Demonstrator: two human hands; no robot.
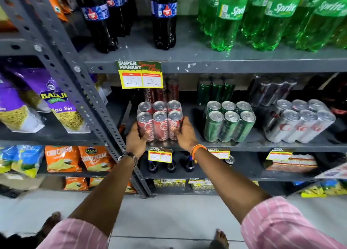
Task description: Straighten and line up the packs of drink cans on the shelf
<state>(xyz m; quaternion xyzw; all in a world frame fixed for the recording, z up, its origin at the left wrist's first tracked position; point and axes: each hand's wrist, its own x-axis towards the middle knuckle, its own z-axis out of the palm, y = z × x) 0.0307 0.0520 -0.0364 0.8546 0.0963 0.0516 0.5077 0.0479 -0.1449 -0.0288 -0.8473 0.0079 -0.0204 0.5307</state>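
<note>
On the middle grey metal shelf [262,144], front edge, left end: both forearms extended forward from pink striped sleeves. Left hand [135,138], watch at wrist, pressed flat against left side of shrink-wrapped six-pack of red cola cans [159,122]; right hand [185,134], orange thread band at wrist, clasping its right side. Pack upright, clamped between both palms, resting on shelf. Beside it, apart to the right: shrink-wrapped pack of green cans [228,122], then tilted pack of silver cans [298,121].
</note>
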